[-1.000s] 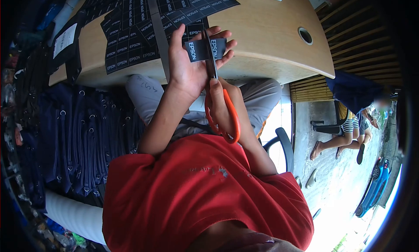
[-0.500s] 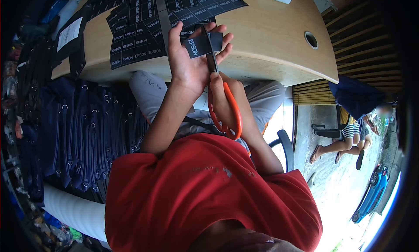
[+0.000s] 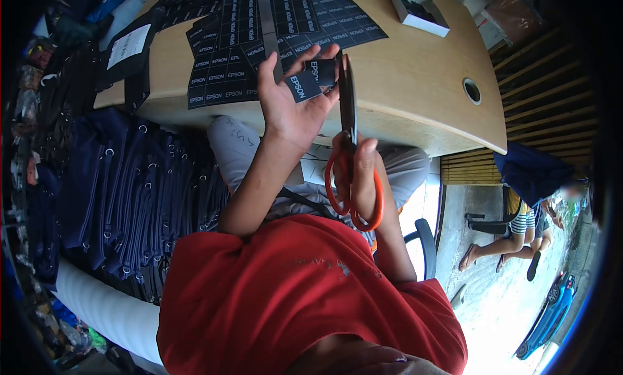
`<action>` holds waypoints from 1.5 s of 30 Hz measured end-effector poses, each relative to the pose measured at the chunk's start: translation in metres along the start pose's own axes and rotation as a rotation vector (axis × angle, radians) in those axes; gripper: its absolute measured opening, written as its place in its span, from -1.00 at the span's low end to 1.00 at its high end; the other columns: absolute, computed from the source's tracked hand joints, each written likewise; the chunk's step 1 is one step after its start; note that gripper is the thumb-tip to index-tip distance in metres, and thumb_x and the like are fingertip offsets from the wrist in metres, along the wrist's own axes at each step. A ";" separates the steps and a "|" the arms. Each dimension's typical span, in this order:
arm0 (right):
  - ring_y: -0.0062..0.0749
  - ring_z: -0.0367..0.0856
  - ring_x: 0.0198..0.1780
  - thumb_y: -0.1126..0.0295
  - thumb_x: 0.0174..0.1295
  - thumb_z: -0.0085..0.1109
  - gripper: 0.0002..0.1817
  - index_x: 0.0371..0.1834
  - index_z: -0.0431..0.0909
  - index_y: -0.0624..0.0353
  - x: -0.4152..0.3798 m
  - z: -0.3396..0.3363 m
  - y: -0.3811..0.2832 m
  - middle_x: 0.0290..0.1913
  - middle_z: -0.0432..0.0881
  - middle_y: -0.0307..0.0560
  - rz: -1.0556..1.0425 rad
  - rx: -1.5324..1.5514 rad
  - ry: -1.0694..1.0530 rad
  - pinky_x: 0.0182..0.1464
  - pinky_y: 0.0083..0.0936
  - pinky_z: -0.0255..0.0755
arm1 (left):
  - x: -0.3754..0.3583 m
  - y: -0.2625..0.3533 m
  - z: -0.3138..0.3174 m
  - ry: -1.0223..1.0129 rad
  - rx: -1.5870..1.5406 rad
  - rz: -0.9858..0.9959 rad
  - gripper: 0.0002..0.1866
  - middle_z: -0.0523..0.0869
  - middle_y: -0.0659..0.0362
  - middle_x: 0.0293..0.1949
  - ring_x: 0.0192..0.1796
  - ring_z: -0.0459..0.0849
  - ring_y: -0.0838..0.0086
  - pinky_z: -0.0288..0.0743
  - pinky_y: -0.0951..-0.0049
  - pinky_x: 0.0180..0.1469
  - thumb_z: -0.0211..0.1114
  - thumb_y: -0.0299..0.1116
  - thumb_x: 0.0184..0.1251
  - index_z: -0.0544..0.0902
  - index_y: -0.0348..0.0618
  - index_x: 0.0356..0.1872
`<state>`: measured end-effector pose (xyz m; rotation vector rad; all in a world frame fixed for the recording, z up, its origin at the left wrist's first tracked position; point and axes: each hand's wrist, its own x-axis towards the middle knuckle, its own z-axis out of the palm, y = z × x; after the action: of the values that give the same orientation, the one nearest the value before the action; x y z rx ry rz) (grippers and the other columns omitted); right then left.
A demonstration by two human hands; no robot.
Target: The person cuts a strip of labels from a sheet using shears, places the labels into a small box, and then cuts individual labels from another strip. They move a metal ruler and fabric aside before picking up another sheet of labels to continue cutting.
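My left hand (image 3: 292, 112) is palm up with its fingers bent, holding two small black EPSON labels. One label (image 3: 304, 86) lies across the palm and fingers; another label (image 3: 322, 72) sits behind it, towards the fingertips. My right hand (image 3: 363, 180) grips scissors (image 3: 348, 99) by their orange-red handles. Their blades point away from me, look closed or nearly so, and stand just to the right of the labels. Beyond the hands, black sheets printed with rows of EPSON labels (image 3: 224, 70) lie on the wooden table (image 3: 415, 70).
A grey metal ruler-like strip (image 3: 267, 24) lies on the sheets. An open white box (image 3: 420, 12) stands at the back right, near a round table hole (image 3: 472, 91). Many dark blue straps with metal rings (image 3: 143, 193) hang at left. Another person (image 3: 513, 235) sits at right.
The scissors have moved right, off the label they crossed, and one strip now shows as two labels. My right hand has shifted its hold on the handles. The view has shifted slightly.
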<state>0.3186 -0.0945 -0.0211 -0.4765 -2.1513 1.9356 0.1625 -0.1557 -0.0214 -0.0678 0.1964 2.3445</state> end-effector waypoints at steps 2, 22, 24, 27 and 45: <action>-0.57 0.35 -0.71 -0.45 0.34 -0.54 -0.13 -0.28 0.39 0.27 -0.006 -0.006 0.000 -0.74 0.33 -0.27 -0.070 0.051 0.007 -0.62 -0.62 0.17 | 0.000 0.005 0.006 -0.068 -0.029 0.015 -0.36 0.38 -0.23 0.33 0.40 0.31 -0.13 0.28 -0.15 0.36 -0.04 0.08 0.43 0.43 -0.38 0.17; -0.55 0.27 -0.81 -0.55 0.23 -0.46 -0.14 -0.25 0.35 0.16 -0.128 -0.135 0.056 -0.70 0.31 -0.23 -0.114 0.443 0.810 -0.79 -0.62 0.18 | 0.304 -0.084 0.088 -0.038 0.610 0.055 -0.23 0.40 -0.30 0.31 0.27 0.43 -0.16 0.41 -0.11 0.25 -0.23 0.27 0.44 0.34 -0.32 0.24; -0.55 0.27 -0.81 -0.51 0.27 -0.43 -0.17 -0.26 0.35 0.15 -0.139 -0.130 0.058 -0.69 0.32 -0.23 -0.092 0.479 0.860 -0.80 -0.61 0.19 | 0.338 -0.103 0.080 -0.100 0.868 0.055 -0.10 0.37 -0.24 0.35 0.36 0.35 -0.12 0.22 -0.14 0.38 -0.32 0.41 0.37 0.29 -0.22 0.37; -0.57 0.26 -0.79 -0.43 0.35 -0.43 -0.23 -0.25 0.40 0.13 -0.155 -0.123 0.064 -0.69 0.34 -0.25 -0.043 0.408 0.865 -0.78 -0.62 0.17 | 0.345 -0.108 0.091 -0.292 1.565 0.043 0.06 0.22 -0.10 0.48 0.57 0.00 0.06 -0.26 -0.05 0.54 -0.52 0.59 0.24 0.11 -0.06 0.53; -0.59 0.35 -0.71 0.17 0.47 -0.02 -0.70 -0.17 0.38 0.24 -0.086 -0.087 0.189 -0.68 0.37 -0.26 0.192 0.065 0.926 -0.64 -0.63 0.24 | 0.091 0.225 0.052 -0.387 2.724 0.043 -0.59 0.61 0.01 0.15 0.16 0.61 0.21 0.43 0.26 0.22 0.13 -0.13 0.49 0.55 -0.17 0.18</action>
<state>0.4483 -0.0302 -0.1935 -1.2886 -1.4606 1.4025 -0.0608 -0.2390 0.0474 1.4680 2.5342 0.3342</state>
